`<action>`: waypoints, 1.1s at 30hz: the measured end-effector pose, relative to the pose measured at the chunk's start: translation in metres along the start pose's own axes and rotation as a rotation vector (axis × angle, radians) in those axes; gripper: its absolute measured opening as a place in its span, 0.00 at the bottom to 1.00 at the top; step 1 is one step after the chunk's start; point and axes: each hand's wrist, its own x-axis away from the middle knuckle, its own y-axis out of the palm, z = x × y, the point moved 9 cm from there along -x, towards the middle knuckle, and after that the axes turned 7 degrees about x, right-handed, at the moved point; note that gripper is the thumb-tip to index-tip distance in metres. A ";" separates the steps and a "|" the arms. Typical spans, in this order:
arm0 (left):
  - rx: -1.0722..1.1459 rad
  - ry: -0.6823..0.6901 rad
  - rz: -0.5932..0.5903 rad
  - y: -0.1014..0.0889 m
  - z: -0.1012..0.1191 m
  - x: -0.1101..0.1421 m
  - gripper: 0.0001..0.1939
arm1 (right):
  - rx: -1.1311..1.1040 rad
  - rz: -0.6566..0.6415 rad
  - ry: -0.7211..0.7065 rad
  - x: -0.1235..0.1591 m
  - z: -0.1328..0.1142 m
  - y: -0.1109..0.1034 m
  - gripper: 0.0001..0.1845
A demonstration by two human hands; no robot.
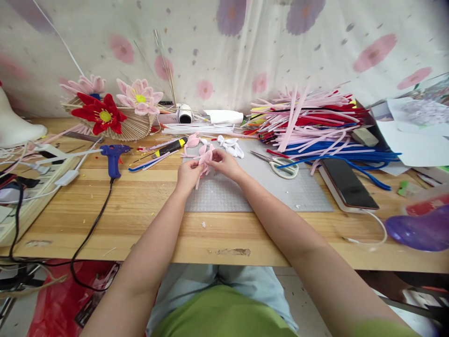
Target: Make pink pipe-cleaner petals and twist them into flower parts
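My left hand (188,174) and my right hand (226,163) meet over the grey cutting mat (280,187), both closed on a pink pipe-cleaner piece (204,160) bent into petal loops. Its loose end hangs down between my hands. Just beyond my fingers lie another pink looped piece (192,139) and white looped pieces (231,145) on the mat's far edge.
White-handled scissors (280,164) lie on the mat to the right. A big heap of pink, red and blue pipe cleaners (315,126) and a phone (347,183) sit further right. A blue glue gun (112,158) with its cord, a basket of finished flowers (112,112) and a power strip (52,154) are on the left.
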 end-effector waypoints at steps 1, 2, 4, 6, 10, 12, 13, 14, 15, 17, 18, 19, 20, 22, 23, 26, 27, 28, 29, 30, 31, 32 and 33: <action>0.043 -0.021 -0.020 0.002 0.001 0.001 0.06 | -0.020 -0.009 0.022 0.001 0.001 -0.001 0.14; 0.079 -0.045 -0.037 0.004 0.002 0.003 0.06 | -0.039 -0.024 0.038 0.001 0.003 -0.001 0.15; 0.119 -0.091 -0.060 0.007 0.003 0.006 0.08 | -0.068 -0.073 0.036 0.002 0.002 0.001 0.16; 0.130 -0.125 -0.102 0.011 0.003 0.009 0.10 | -0.095 -0.114 0.013 0.004 0.000 0.005 0.16; 0.132 -0.141 -0.176 0.019 0.001 0.012 0.12 | -0.130 -0.124 0.029 0.005 0.001 0.008 0.17; 0.126 -0.140 -0.166 0.019 -0.001 0.012 0.11 | -0.141 -0.146 0.041 0.006 0.002 0.010 0.16; 0.125 -0.133 -0.152 0.018 -0.001 0.011 0.11 | -0.154 -0.166 0.042 0.007 0.002 0.012 0.16; 0.127 -0.126 -0.135 0.016 0.000 0.011 0.11 | -0.172 -0.190 0.043 0.007 0.002 0.013 0.16; 0.131 -0.125 -0.120 0.015 0.000 0.010 0.10 | -0.192 -0.214 0.043 0.008 0.002 0.015 0.15; 0.153 -0.161 -0.105 0.013 -0.001 0.010 0.09 | -0.222 -0.250 0.048 0.009 0.002 0.015 0.14; 0.169 -0.196 -0.107 0.013 -0.003 0.011 0.08 | -0.228 -0.258 0.050 0.009 0.002 0.014 0.13; 0.184 -0.233 -0.114 0.014 -0.005 0.012 0.07 | -0.230 -0.266 0.048 0.010 0.002 0.014 0.12; 0.197 -0.265 -0.122 0.015 -0.006 0.013 0.06 | -0.229 -0.276 0.044 0.010 0.002 0.013 0.11; 0.214 -0.293 -0.135 0.017 -0.007 0.014 0.05 | -0.216 -0.304 0.031 0.011 0.001 0.015 0.10; 0.219 -0.292 -0.138 0.017 -0.007 0.014 0.05 | -0.200 -0.321 0.027 0.011 0.001 0.016 0.09; 0.229 -0.277 -0.133 0.018 -0.007 0.014 0.03 | -0.155 -0.354 0.027 0.012 0.002 0.021 0.08; 0.233 -0.275 -0.136 0.018 -0.008 0.014 0.03 | -0.155 -0.351 0.031 0.012 0.002 0.022 0.08; 0.239 -0.275 -0.144 0.019 -0.008 0.013 0.03 | -0.166 -0.341 0.037 0.011 0.002 0.022 0.08; 0.245 -0.278 -0.156 0.019 -0.009 0.013 0.03 | -0.186 -0.326 0.045 0.011 0.002 0.021 0.09; 0.249 -0.285 -0.173 0.020 -0.009 0.013 0.04 | -0.213 -0.306 0.054 0.011 0.001 0.019 0.10; 0.250 -0.296 -0.195 0.021 -0.009 0.013 0.05 | -0.244 -0.287 0.062 0.011 0.001 0.017 0.11; 0.246 -0.310 -0.217 0.022 -0.009 0.013 0.06 | -0.277 -0.270 0.071 0.010 0.002 0.016 0.12; 0.234 -0.322 -0.233 0.022 -0.009 0.014 0.06 | -0.309 -0.255 0.078 0.010 0.002 0.014 0.13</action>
